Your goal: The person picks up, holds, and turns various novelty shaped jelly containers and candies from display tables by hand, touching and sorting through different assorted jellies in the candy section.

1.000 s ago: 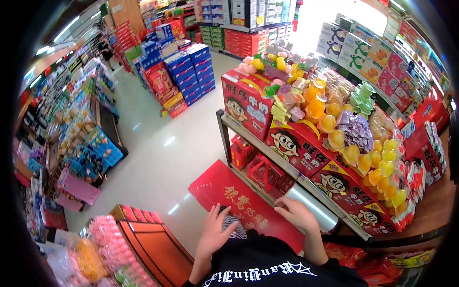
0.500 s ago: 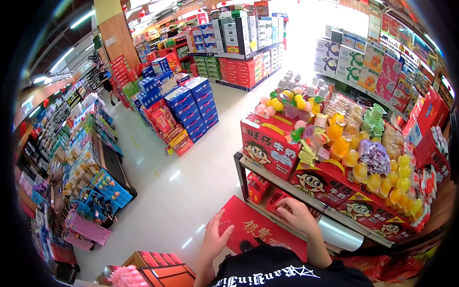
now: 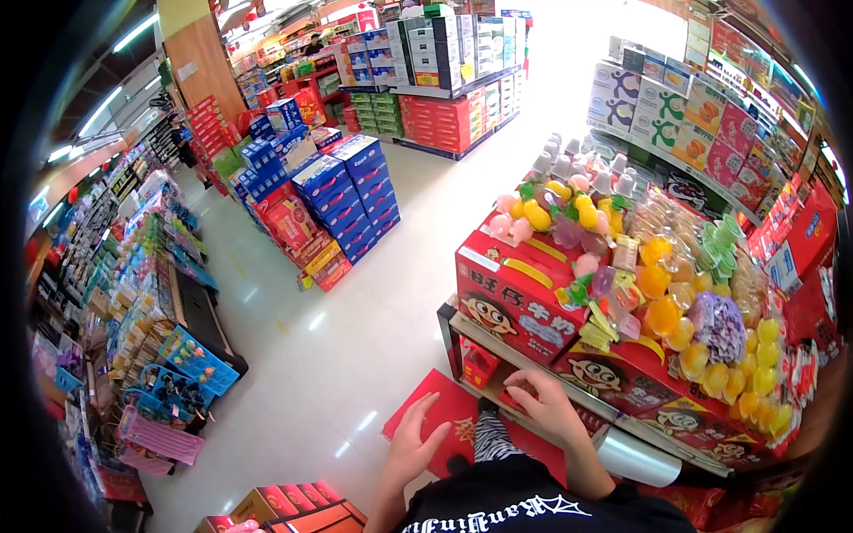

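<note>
Clearly, my left hand (image 3: 413, 446) and right hand (image 3: 547, 410), lower centre, grasp nothing. I judge a careless turn could topple the heaped fruit-shaped packs (image 3: 663, 315), centre right.

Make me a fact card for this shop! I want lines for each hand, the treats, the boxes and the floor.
Left hand: holding nothing, fingers apart, above the red mat
Right hand: holding nothing, fingers bent, by the shelf
Treats: colourful, piled on red boxes
Blue boxes: stacked on the floor
Floor: pale, shiny
</note>
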`<control>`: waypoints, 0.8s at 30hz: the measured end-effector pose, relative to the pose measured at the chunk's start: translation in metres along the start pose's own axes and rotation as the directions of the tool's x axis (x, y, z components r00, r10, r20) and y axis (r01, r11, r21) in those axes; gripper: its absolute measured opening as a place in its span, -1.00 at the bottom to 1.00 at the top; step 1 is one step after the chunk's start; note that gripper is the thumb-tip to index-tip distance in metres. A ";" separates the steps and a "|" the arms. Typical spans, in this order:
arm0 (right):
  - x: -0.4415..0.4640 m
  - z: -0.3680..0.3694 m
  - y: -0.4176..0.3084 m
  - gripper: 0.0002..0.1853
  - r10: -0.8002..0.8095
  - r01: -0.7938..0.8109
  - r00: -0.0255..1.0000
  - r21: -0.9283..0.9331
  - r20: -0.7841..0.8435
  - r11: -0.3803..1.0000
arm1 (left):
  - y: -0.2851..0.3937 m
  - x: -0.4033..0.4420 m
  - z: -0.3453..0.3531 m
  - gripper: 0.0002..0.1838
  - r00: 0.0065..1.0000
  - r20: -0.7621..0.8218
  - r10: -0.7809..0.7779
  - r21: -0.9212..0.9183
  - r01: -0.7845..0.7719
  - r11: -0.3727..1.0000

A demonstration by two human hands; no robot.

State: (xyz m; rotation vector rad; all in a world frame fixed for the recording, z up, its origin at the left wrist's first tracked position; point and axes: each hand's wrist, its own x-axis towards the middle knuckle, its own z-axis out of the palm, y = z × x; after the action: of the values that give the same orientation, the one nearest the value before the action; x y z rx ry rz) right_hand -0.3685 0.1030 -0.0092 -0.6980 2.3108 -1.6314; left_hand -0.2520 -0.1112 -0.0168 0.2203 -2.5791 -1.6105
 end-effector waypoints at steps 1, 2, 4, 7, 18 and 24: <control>0.011 -0.001 -0.001 -0.82 0.014 -0.015 1.000 0.069 0.010 0.998 | 0.003 0.011 -0.002 -0.45 1.000 -0.006 -0.002 0.006 0.002 1.000; 0.023 -0.003 -0.002 -0.82 0.007 -0.008 1.000 0.074 0.013 0.997 | 0.006 0.023 -0.003 -0.46 0.999 -0.003 0.036 0.016 -0.036 0.999; 0.047 -0.011 -0.005 -0.81 -0.028 0.032 0.999 0.133 -0.034 0.991 | 0.014 0.050 -0.007 -0.47 0.996 -0.007 0.085 0.035 -0.085 0.996; 0.080 -0.026 -0.012 -0.80 -0.085 0.114 0.990 0.275 -0.117 0.955 | 0.029 0.092 -0.009 -0.50 0.990 0.013 0.138 0.059 -0.139 0.989; 0.138 -0.055 0.005 -0.54 -0.033 0.083 0.993 0.470 -0.113 0.879 | 0.060 0.203 0.029 -0.57 0.956 0.018 0.291 -0.070 -0.290 0.955; 0.151 -0.051 0.005 -0.51 -0.029 0.073 0.995 0.527 -0.091 0.847 | 0.062 0.241 0.026 -0.58 0.937 0.015 0.349 -0.078 -0.347 0.935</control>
State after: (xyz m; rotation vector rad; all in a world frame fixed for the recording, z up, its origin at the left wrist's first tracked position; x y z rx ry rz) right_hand -0.5226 0.0706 0.0176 -0.5691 1.7491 -2.2210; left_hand -0.4983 -0.1031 0.0283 -0.2557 -2.3975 -1.5778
